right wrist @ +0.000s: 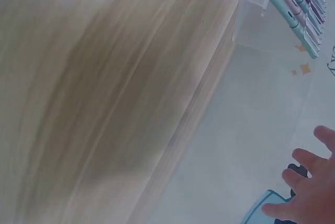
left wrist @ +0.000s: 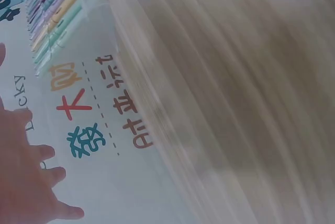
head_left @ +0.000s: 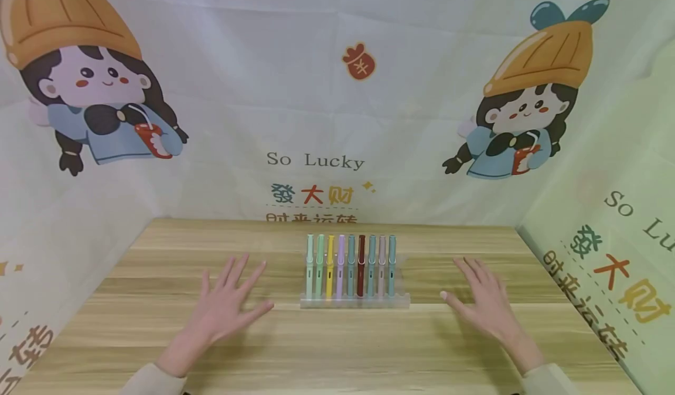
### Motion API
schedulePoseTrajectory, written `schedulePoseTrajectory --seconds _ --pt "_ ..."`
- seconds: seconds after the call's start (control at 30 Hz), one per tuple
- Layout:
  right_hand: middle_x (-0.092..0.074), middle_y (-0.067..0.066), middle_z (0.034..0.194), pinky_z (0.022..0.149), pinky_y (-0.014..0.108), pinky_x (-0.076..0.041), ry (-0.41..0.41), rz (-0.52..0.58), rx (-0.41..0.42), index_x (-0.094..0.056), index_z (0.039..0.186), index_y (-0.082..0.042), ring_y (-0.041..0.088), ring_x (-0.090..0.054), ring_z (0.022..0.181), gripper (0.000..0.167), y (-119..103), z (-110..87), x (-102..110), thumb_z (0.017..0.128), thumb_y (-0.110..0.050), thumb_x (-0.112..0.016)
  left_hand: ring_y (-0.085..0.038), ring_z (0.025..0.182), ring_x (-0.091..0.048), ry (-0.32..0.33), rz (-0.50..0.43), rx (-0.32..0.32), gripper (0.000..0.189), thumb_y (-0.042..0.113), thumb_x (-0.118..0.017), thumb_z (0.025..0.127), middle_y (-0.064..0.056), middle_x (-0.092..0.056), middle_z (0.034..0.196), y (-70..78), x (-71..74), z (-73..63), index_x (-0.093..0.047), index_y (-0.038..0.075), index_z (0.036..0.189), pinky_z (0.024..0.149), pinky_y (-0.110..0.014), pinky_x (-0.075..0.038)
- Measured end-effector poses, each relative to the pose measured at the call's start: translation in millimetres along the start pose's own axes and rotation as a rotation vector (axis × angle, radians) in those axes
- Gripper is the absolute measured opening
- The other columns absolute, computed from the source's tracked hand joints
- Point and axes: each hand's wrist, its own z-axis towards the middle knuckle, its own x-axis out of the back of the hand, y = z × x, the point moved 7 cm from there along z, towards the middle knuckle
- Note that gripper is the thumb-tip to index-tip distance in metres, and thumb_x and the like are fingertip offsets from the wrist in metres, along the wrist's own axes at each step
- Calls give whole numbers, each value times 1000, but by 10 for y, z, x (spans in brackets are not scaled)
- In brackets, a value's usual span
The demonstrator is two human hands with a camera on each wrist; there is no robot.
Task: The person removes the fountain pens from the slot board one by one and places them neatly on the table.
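Observation:
A clear plastic pen rack stands on the wooden table, holding several capped pens side by side. From the left they run mint, green, yellow, lilac, blue-grey, dark red, blue-grey, mauve and blue-grey. To the left of the rack is my left hand, fingers spread and holding nothing. On the other side, my right hand is likewise spread with nothing in it. Both wrist views show part of the pen row, apart from the fingers.
The wood-grain tabletop reaches back to a white printed cloth that hangs behind and along both sides. Cartoon figures and lettering are printed on it. Pale sleeves cover the forearms at the near edge.

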Motion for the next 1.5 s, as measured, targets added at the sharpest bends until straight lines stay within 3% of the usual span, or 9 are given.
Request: schedulePoseTrajectory --seconds 0.17,0.33,0.5,0.6,0.67,0.77,1.0,1.13,1.5 --pt "-41 24 123 87 61 -23 138 186 -32 -41 125 1 43 -34 112 50 -14 29 62 85 -24 -57 -37 124 -22 101 -105 -19 68 50 -50 83 -17 -25 139 41 75 44 -29 16 137 93 -63 -13" --pt "-46 22 119 88 54 -30 176 420 -122 -44 121 4 37 -39 110 40 8 43 44 90 -20 -51 -35 109 -42 191 -330 -22 54 29 -61 82 -18 -47 122 74 86 55 -43 5 127 88 -54 -32" --pt "-51 18 115 84 42 -39 158 541 -208 -47 119 3 28 -46 104 40 230 58 -182 91 -26 -47 -34 106 -45 107 -612 31 44 21 -59 84 -18 -50 118 112 -25 58 -47 0 121 87 -52 -36" --pt "-54 11 112 80 28 -42 148 562 -235 -51 117 -4 19 -49 101 40 451 75 -401 90 -33 -47 -33 106 -45 35 -726 63 44 22 -58 85 -17 -49 119 152 -110 62 -47 -1 121 87 -51 -36" --pt "-55 10 112 81 29 -42 111 613 -244 -51 118 -5 19 -49 102 41 512 90 -498 90 -34 -47 -33 106 -45 -11 -774 83 44 22 -57 85 -17 -49 119 180 -167 63 -47 -1 121 87 -51 -36" --pt "-58 7 108 79 25 -42 76 679 -254 -51 118 -5 16 -51 99 43 489 103 -573 89 -37 -48 -34 105 -46 -55 -817 95 42 20 -56 86 -18 -49 118 223 -238 74 -47 -2 120 85 -49 -39" --pt "-58 19 106 78 42 -44 15 777 -337 -46 118 8 23 -54 95 39 63 177 -497 90 -20 -49 -34 102 -49 -116 -887 108 41 18 -56 86 -22 -49 116 307 -376 114 -46 -4 119 82 -44 -43" --pt "-57 21 107 83 43 -43 -16 808 -404 -46 118 6 28 -53 97 37 -61 241 -550 89 -15 -51 -34 101 -50 -123 -895 140 41 19 -57 85 -22 -50 116 331 -434 136 -47 -4 118 81 -42 -44" --pt "-59 22 100 80 38 -45 -30 792 -383 -50 116 3 31 -56 94 33 -260 403 -750 85 -9 -55 -33 95 -52 -115 -904 216 37 13 -58 84 -19 -54 108 383 -538 190 -49 -5 115 79 -41 -45"
